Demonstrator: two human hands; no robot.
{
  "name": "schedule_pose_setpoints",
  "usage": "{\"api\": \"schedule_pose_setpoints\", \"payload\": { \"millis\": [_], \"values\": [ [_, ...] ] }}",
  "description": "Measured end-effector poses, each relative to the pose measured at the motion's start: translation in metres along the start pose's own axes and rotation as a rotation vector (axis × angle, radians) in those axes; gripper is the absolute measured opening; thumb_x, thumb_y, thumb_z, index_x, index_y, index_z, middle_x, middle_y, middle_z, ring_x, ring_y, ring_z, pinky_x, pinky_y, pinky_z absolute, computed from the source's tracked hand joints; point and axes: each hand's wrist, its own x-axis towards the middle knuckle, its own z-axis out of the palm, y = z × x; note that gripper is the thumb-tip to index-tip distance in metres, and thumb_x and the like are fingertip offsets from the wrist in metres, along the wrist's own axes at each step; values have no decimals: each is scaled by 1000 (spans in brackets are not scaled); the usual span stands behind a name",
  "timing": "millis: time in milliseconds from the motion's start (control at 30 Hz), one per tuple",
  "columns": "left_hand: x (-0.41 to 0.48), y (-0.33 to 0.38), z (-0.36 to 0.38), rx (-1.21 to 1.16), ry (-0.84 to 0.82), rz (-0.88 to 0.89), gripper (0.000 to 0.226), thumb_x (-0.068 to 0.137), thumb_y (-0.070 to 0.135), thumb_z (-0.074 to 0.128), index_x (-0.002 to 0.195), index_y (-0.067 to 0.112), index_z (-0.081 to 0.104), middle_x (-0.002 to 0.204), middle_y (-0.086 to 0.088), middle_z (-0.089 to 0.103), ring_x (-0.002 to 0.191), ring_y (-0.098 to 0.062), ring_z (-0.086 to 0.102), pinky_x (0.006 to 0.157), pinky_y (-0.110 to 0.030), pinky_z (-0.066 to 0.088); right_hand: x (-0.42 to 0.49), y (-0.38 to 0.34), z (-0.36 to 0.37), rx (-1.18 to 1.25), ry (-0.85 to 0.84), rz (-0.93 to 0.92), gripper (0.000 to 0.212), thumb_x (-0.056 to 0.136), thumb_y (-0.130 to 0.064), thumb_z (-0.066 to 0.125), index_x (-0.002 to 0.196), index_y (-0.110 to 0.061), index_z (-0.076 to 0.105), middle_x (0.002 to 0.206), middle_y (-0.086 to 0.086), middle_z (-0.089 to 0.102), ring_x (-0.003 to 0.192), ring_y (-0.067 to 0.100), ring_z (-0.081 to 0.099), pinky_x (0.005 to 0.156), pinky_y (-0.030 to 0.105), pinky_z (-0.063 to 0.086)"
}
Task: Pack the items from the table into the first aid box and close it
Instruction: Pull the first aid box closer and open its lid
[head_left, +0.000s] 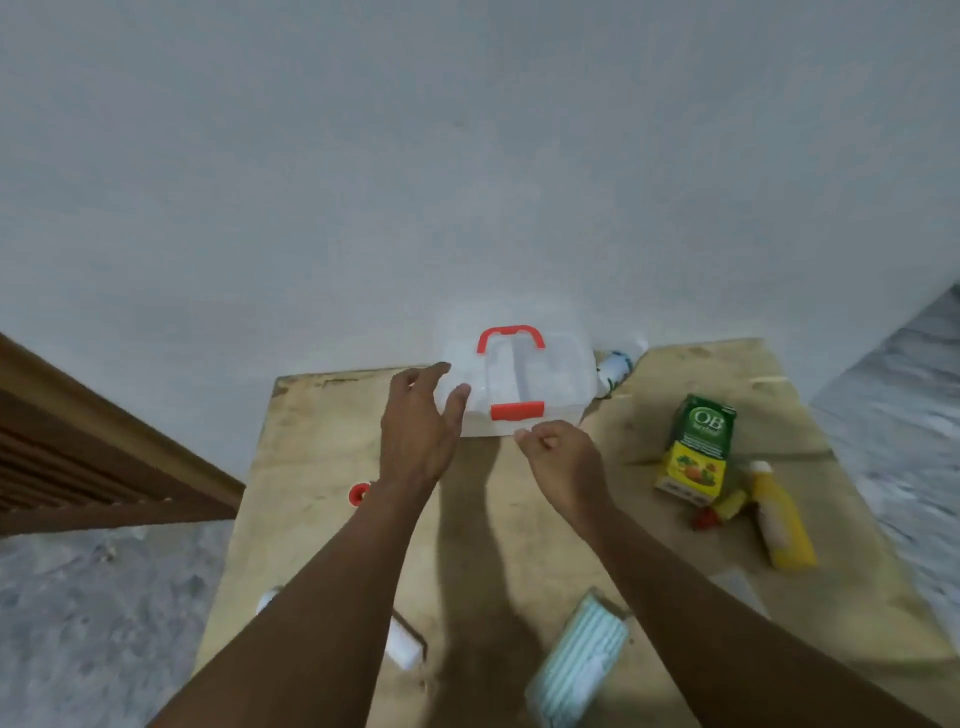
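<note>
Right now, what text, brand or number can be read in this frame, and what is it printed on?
"OB": white letters on the green top of the carton.
Smaller line under "OB": too blurred to read.
Yellow bottle, its pale label: nothing legible.
First aid box: no text visible.

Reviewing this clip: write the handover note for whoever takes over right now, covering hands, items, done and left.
Left hand: open, at the first aid box left side.
Right hand: loosely curled, empty, just before the red latch.
Box looks shut, at the table's far edge.
Unpacked: green carton, yellow bottle, striped pack, white items near left.
Done: nothing packed.
Left: open, pack, close.
</note>
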Motion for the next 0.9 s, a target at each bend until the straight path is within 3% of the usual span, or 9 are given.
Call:
{"api": "schedule_pose_setpoints", "payload": {
  "millis": [100,167,233,300,467,633,733,833,900],
  "values": [
    [22,-15,8,-112,-56,2,46,96,43,58,138,25,56,144,-8,47,133,-21,44,102,-25,32,1,1,18,418,78,178,32,90,-36,64,75,-8,67,69,8,64,68,22,60,68,37,53],
    [32,-23,13,-208,-74,17,44,95,41,61,137,28,57,142,-5,51,132,-21,46,111,-35,37,4,-1,26,663,59,310,25,89,-39,67,75,-18,65,70,1,61,67,16,58,67,32,51],
    [35,-28,17,-284,-71,29,42,94,39,64,135,30,58,140,1,56,128,-21,50,109,-46,42,9,-4,34,852,76,395,22,86,-39,71,79,-19,65,74,1,61,66,14,58,72,32,52],
    [35,-32,18,-366,-66,21,42,91,38,68,132,32,60,136,7,59,124,-19,54,106,-47,45,12,-7,39,969,115,431,24,84,-36,75,83,-14,67,75,5,63,64,14,58,72,31,51],
    [40,-38,18,-456,-91,0,44,87,36,73,130,31,62,132,10,63,120,-19,59,103,-46,48,19,-8,48,1049,143,472,45,82,-40,76,113,-9,66,87,5,70,75,14,66,69,28,55],
    [43,-41,19,-474,-85,15,44,86,36,74,129,30,63,129,13,63,119,-19,59,102,-46,50,21,-2,52,1072,128,453,48,79,-44,78,112,-11,66,89,6,67,83,21,63,74,34,57],
    [44,-41,19,-471,-96,16,45,86,36,74,129,30,63,129,11,64,120,-19,59,102,-45,49,21,-7,55,1119,166,419,44,83,-37,76,118,-13,64,98,9,69,86,23,64,73,35,55],
    [43,-39,17,-486,-88,7,44,86,34,75,128,30,63,120,18,61,119,-19,59,103,-45,49,18,-15,55,1069,261,442,31,85,-34,74,108,-14,66,91,7,72,79,23,67,69,34,56],
    [42,-38,17,-495,-88,11,44,86,32,75,128,29,63,118,21,58,120,-19,58,104,-45,47,13,-14,51,840,283,389,28,86,-41,71,90,-13,68,73,3,67,65,18,61,59,28,52]
  ]
}}
